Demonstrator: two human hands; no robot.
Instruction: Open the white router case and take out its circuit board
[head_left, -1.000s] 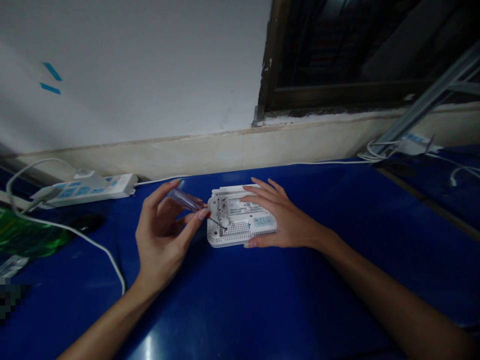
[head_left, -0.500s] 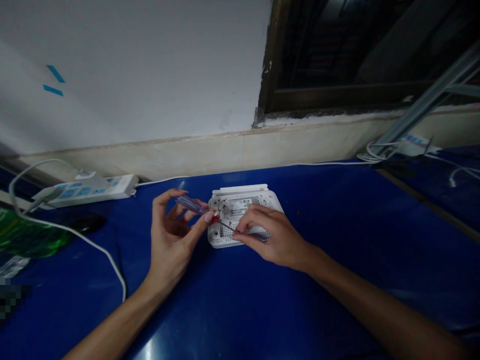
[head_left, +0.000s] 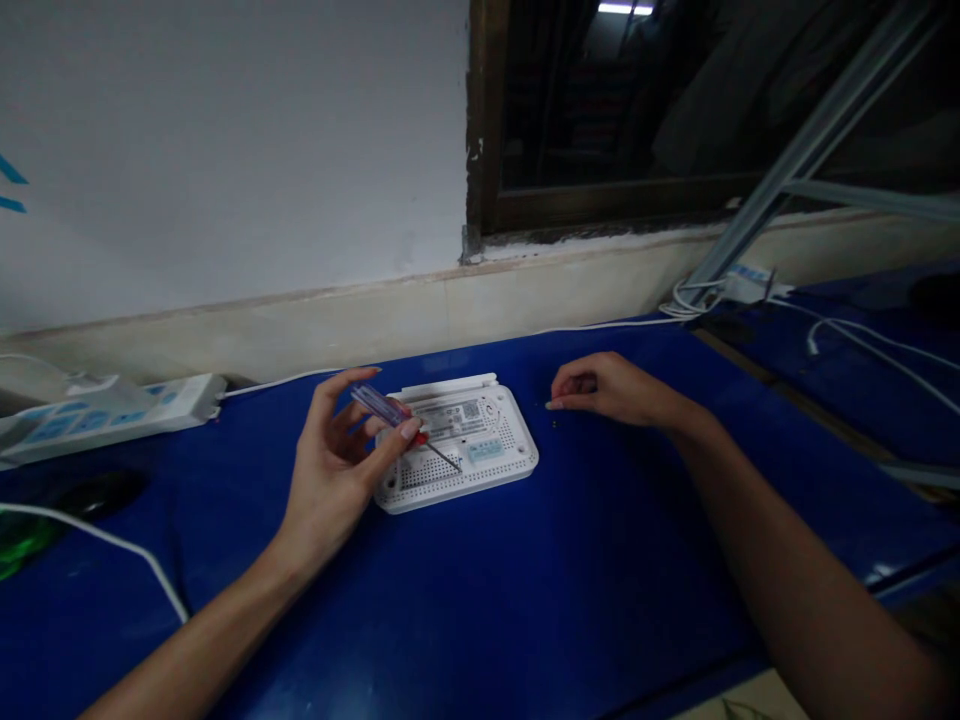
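My left hand [head_left: 337,440] is closed round a screwdriver [head_left: 382,405] with a clear purple handle and a red collar. Its thin shaft slants down to the right over a white router [head_left: 487,480]. The router lies with its vented, labelled underside up, an antenna folded along the far edge. To the right of it, my right hand [head_left: 600,388] is low over the blue table, thumb and fingers pinched together. Anything between those fingertips is too small to make out. Tiny dark screws [head_left: 554,424] lie on the table just beside them.
A white power strip [head_left: 112,415] with a plug stands against the wall at left, its cable [head_left: 112,535] looping over the table [head_left: 450,610]. At right are a metal frame leg [head_left: 795,150], coiled white cables [head_left: 686,302] and another power strip. A dark object lies at left.
My right hand has left the screwdriver tip and moved right, to the table beside the router. My left hand still holds the screwdriver over the router. The view has turned to the right.
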